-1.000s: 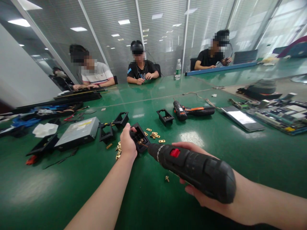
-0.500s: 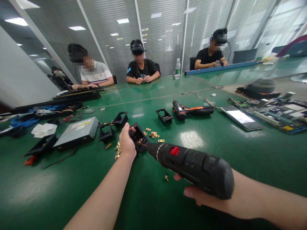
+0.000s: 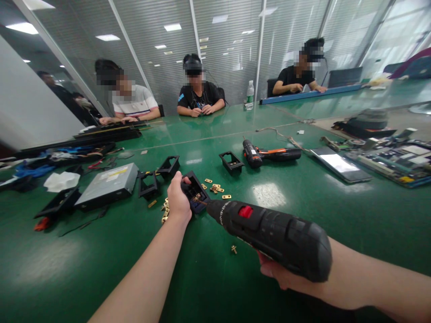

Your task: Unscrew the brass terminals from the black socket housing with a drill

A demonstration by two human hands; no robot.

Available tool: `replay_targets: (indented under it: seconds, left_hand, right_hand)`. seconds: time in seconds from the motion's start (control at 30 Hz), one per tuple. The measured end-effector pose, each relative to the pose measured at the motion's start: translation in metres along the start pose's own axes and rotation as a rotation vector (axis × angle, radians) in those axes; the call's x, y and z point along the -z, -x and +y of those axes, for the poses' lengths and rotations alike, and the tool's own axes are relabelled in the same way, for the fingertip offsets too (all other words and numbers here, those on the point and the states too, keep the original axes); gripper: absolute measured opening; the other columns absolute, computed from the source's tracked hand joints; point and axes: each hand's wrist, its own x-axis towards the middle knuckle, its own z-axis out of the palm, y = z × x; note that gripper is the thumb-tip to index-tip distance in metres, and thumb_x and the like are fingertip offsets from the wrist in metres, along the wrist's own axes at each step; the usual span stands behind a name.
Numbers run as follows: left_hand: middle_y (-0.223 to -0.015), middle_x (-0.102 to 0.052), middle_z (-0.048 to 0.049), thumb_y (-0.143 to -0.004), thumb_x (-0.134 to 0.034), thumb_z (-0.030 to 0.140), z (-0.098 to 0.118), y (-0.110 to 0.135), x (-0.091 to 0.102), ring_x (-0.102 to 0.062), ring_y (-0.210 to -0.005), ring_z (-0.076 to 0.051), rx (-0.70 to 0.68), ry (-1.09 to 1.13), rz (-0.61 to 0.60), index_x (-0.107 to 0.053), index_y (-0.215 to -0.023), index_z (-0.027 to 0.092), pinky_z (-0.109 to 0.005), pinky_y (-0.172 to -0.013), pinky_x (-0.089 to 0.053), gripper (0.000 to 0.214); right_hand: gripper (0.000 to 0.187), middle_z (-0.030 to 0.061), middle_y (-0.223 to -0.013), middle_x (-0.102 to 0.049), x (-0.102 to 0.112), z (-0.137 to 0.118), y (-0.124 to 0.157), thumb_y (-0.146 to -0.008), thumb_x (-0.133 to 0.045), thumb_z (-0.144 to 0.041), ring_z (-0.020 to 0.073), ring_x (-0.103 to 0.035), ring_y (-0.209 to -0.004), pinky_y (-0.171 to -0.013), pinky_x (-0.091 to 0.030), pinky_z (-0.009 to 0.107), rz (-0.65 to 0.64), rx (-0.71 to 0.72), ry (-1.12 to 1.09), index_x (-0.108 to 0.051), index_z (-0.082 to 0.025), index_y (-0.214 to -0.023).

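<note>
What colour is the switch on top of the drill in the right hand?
Red: the switch stands out against the black drill. Best seen in the head view.

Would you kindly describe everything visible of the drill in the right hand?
The drill looks like dark plastic, with a red switch on top and white numbers around its collar. The right hand grips it from beneath, over the table; its thin bit points forward-left, into the black frame in the left hand.

bright ceiling lights (image 3: 22,28), white glare on the green tabletop (image 3: 215,273), edges stretched and blurred
</note>
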Motion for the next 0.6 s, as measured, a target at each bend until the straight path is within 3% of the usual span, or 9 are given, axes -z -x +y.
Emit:
replay_targets:
  seconds: [0.2,0.6]
  left_hand:
    - [-0.073,-0.064,0.0001,-0.070,-0.083,0.070,0.0004,0.0016,-0.0025,-0.064,-0.067,-0.018,0.002,0.037,0.020,-0.060,-0.070,0.022,-0.032,-0.067,-0.057,0.053]
    - [-0.073,-0.064,0.0009,-0.070,-0.084,0.069,-0.0006,0.0000,-0.0019,-0.064,-0.067,-0.018,0.003,0.053,0.019,-0.059,-0.072,0.023,-0.033,-0.068,-0.058,0.053]
  right_hand:
    - [0.014,-0.0025,-0.063,-0.065,-0.0005,0.0056,0.0002,-0.088,-0.068,-0.034,0.0137,-0.059,-0.050,-0.048,-0.050,0.025,-0.035,0.038,0.001,-0.067,-0.021,-0.083]
    - [0.013,-0.0016,-0.065,-0.065,-0.0012,0.0049,0.0002,-0.084,-0.069,-0.034,0.0131,-0.058,-0.052,-0.048,-0.049,0.024,-0.040,0.015,-0.006,-0.067,-0.021,-0.084]
